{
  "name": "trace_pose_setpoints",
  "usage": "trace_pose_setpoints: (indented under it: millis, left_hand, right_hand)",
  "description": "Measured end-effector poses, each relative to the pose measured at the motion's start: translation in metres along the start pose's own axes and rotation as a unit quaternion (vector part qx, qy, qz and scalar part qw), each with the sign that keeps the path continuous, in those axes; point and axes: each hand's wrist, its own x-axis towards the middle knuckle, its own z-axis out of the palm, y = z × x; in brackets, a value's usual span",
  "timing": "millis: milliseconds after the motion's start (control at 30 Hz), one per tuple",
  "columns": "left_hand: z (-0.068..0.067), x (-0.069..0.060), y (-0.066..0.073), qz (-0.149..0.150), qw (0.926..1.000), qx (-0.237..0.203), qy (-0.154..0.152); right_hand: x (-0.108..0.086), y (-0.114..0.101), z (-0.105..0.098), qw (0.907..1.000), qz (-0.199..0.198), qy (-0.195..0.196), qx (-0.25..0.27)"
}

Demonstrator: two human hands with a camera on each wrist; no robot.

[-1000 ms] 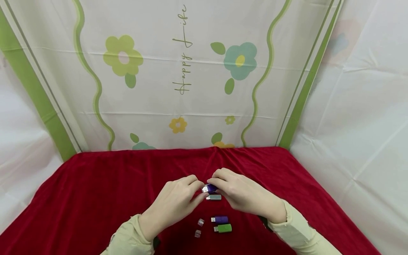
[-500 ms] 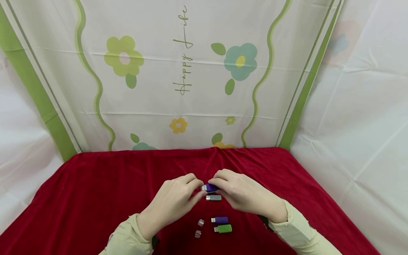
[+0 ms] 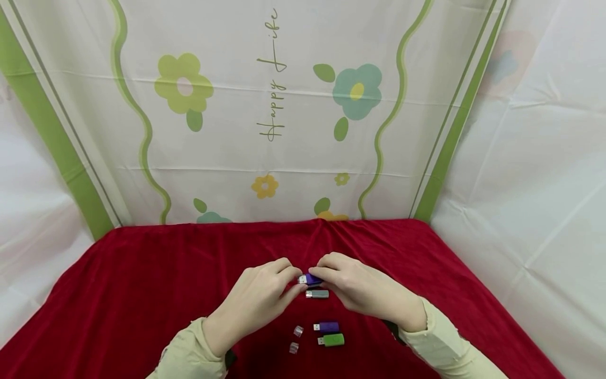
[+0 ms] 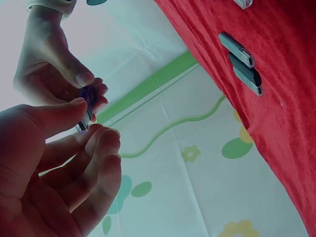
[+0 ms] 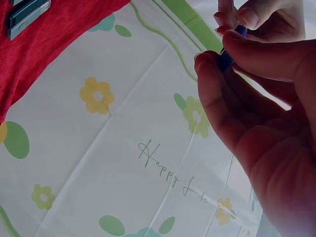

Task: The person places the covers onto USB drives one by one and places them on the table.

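Above the cloth, both hands meet at a purple USB flash drive [image 3: 313, 279]. My right hand [image 3: 362, 284] pinches its body between thumb and fingers. At the drive's plug end, my left hand [image 3: 260, 292] pinches a clear cap [image 4: 82, 128] between thumb and fingertips; how far the cap sits over the plug cannot be told. Just below the hands lies a grey USB flash drive [image 3: 318, 294] with a clear end. Nearer me are a second purple flash drive [image 3: 326, 327], a green flash drive [image 3: 331, 340], and two loose clear caps [image 3: 298, 331] to their left.
Red velvet cloth [image 3: 142, 295] covers the table. Behind it hangs a white curtain [image 3: 227, 131] with printed flowers, and a plain white side sheet [image 3: 535, 200] stands at the right. The left wrist view shows dark-looking drives [image 4: 246, 74] on the cloth.
The held purple drive has turned slightly more level, its plug end shifting a little left. My left hand has moved slightly left, uncovering the grey drive's clear end. The loose items stay put.
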Motion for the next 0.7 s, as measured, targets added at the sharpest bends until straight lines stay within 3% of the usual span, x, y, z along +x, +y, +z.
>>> trace_pose_setpoints:
  millis: [700]
  left_hand:
    - [-0.0027, 0.0012, 0.0004, 0.038, 0.9992, 0.007, 0.008]
  right_hand:
    - [-0.0015, -0.0025, -0.0006, 0.9992, -0.014, 0.002, -0.037]
